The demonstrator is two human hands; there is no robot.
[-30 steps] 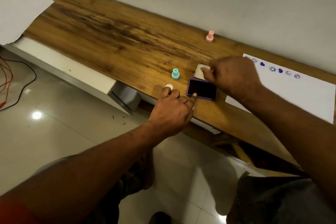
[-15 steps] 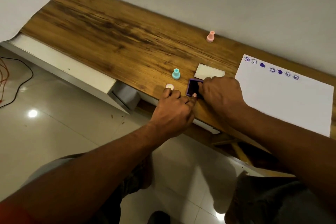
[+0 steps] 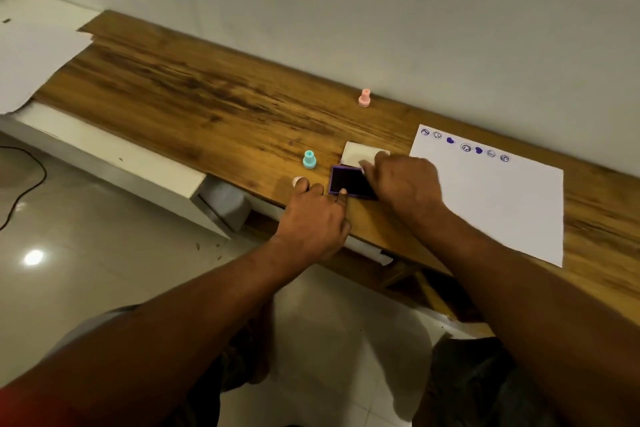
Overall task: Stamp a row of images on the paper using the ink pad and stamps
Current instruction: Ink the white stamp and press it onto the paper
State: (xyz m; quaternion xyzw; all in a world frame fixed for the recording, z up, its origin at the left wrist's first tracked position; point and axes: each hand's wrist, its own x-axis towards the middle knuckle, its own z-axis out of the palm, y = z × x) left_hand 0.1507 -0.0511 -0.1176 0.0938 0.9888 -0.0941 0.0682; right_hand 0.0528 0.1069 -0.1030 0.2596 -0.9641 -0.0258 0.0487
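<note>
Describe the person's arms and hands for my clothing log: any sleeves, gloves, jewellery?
Both forearms are bare to the frame edge. The left hand and right hand show no gloves, rings or watch. A red patch, perhaps a sleeve, shows at the lower left corner.

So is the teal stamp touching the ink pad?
Apart. The head view shows bare wood between the teal stamp and the ink pad.

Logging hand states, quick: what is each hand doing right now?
Left hand: curled, fingertips steadying the ink pad, holding nothing.
Right hand: over the pad; whether it grips a stamp cannot be told.
</note>
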